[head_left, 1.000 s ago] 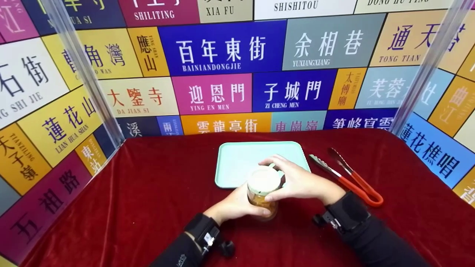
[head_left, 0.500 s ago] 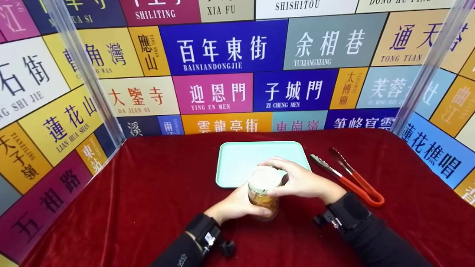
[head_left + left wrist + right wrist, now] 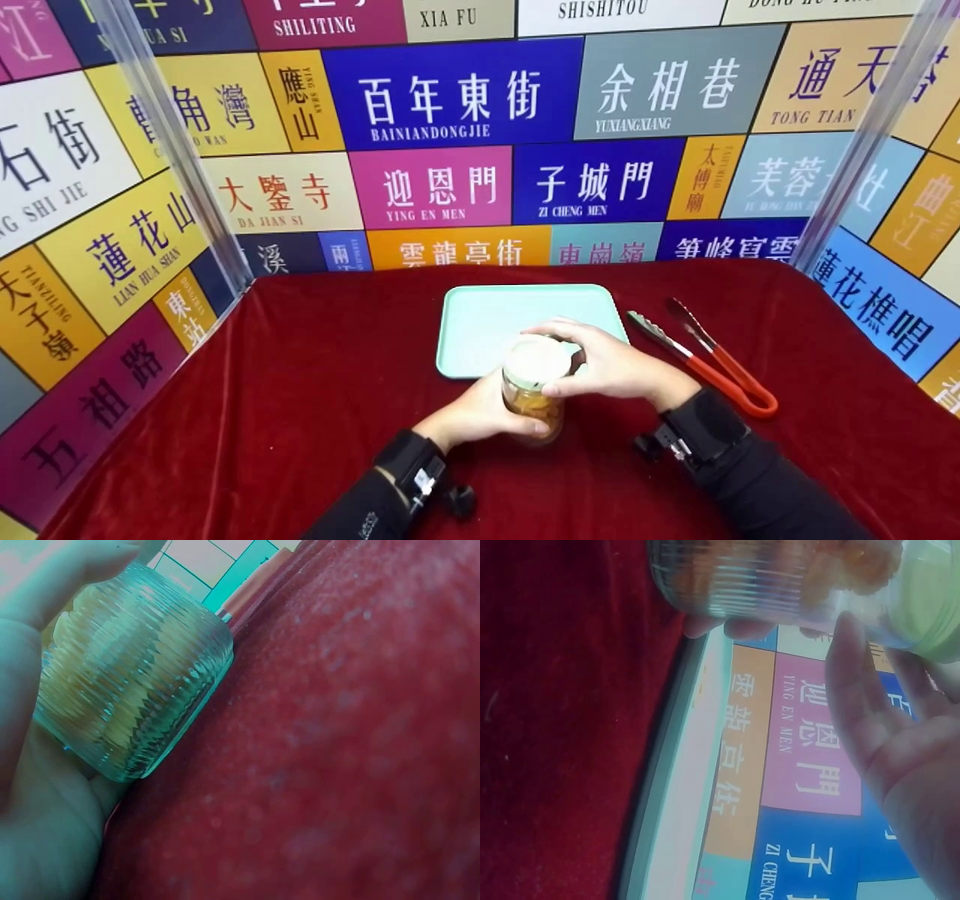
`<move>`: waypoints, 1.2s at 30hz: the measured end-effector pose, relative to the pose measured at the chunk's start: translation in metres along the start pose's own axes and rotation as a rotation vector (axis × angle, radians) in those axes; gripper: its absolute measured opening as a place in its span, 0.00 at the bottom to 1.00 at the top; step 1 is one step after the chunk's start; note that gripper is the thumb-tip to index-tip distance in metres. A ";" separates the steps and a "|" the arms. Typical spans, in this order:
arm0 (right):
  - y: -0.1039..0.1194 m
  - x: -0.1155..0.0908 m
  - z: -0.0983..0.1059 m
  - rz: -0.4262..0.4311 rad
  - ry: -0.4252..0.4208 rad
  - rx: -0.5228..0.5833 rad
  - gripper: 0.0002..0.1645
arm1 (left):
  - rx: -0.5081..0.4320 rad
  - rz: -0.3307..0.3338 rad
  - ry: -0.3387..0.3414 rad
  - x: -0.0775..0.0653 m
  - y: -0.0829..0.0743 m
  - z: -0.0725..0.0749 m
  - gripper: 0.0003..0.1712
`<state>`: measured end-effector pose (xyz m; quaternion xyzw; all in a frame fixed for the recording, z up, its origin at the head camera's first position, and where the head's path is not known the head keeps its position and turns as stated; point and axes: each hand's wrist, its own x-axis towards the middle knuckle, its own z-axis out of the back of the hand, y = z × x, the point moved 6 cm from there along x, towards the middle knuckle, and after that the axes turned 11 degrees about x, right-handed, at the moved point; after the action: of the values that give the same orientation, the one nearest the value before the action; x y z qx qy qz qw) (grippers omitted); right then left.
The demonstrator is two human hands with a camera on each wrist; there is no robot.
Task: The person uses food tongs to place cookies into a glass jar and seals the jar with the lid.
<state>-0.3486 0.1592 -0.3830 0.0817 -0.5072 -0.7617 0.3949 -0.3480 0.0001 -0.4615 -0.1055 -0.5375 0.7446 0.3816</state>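
Observation:
In the head view, a ribbed glass jar with golden-brown pieces inside stands near the middle of the table. Its round lid looks whitish on top with a pale green rim. My left hand grips the jar's body from the left, the thumb across its front. At the lid, my right hand has its thumb on the near right edge and its fingers curving round the far side. The right wrist view shows that thumb against the jar just below the green lid. Some fingertips behind the jar are hidden.
A mint-green tray lies just behind the jar, partly covered by the hands. Right of it rest metal tongs with red handles. Dark red cloth covers the table, and a wall of coloured signs rises behind.
The right hand's fingers have shifted slightly round the lid, and a small green bit seen beside it a second ago no longer shows. The left hand keeps its grip in place.

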 end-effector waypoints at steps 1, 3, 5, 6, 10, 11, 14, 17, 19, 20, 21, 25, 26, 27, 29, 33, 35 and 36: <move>0.000 0.000 0.000 0.001 -0.001 -0.009 0.43 | 0.001 0.006 -0.001 0.000 0.000 0.000 0.48; 0.001 0.000 0.000 0.009 -0.012 -0.040 0.42 | 0.001 0.013 -0.004 -0.001 0.001 0.000 0.48; 0.003 0.000 0.000 0.024 -0.029 -0.084 0.42 | 0.003 0.014 -0.009 -0.001 0.001 0.000 0.48; 0.005 0.000 0.000 0.033 -0.038 -0.108 0.42 | 0.006 0.019 -0.010 -0.001 0.001 0.000 0.48; 0.010 0.000 -0.001 0.064 -0.067 -0.172 0.40 | 0.007 0.010 -0.011 0.000 0.001 0.000 0.48; 0.011 0.001 -0.001 0.066 -0.070 -0.180 0.40 | 0.008 0.007 -0.011 0.000 0.001 0.000 0.48; 0.013 0.001 -0.002 0.064 -0.075 -0.195 0.39 | 0.016 0.009 -0.013 0.000 0.000 0.001 0.49; 0.015 0.001 -0.003 0.061 -0.077 -0.205 0.40 | 0.024 0.014 -0.018 -0.001 0.000 0.001 0.49; 0.015 0.001 -0.003 0.060 -0.076 -0.210 0.41 | 0.020 0.016 -0.016 -0.001 0.000 0.001 0.50; 0.015 0.001 -0.003 0.060 -0.076 -0.210 0.41 | 0.017 0.016 -0.015 -0.001 -0.001 0.001 0.50; 0.015 0.001 -0.003 0.059 -0.077 -0.210 0.41 | 0.014 0.016 -0.014 -0.001 -0.001 0.001 0.50; 0.013 0.001 -0.003 0.056 -0.076 -0.193 0.41 | 0.006 0.013 -0.012 -0.001 -0.002 0.001 0.50; 0.012 0.001 -0.003 0.053 -0.077 -0.183 0.40 | 0.007 0.016 -0.012 -0.001 -0.002 0.001 0.49; 0.011 0.001 -0.002 0.051 -0.079 -0.173 0.40 | 0.008 0.017 -0.012 -0.001 -0.002 0.001 0.49; 0.008 0.000 -0.001 0.046 -0.083 -0.154 0.40 | 0.006 0.019 -0.011 -0.001 -0.001 0.001 0.49; 0.004 -0.002 0.000 0.041 -0.090 -0.120 0.41 | 0.004 0.009 -0.009 0.000 0.000 0.000 0.50; 0.002 -0.002 0.001 0.040 -0.088 -0.098 0.41 | 0.007 0.006 -0.010 0.000 0.000 0.000 0.50; 0.002 -0.002 0.001 0.038 -0.086 -0.085 0.41 | 0.010 0.009 -0.012 0.000 0.001 0.001 0.51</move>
<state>-0.3470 0.1612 -0.3812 0.0225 -0.4925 -0.7776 0.3902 -0.3486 -0.0005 -0.4618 -0.1018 -0.5355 0.7495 0.3756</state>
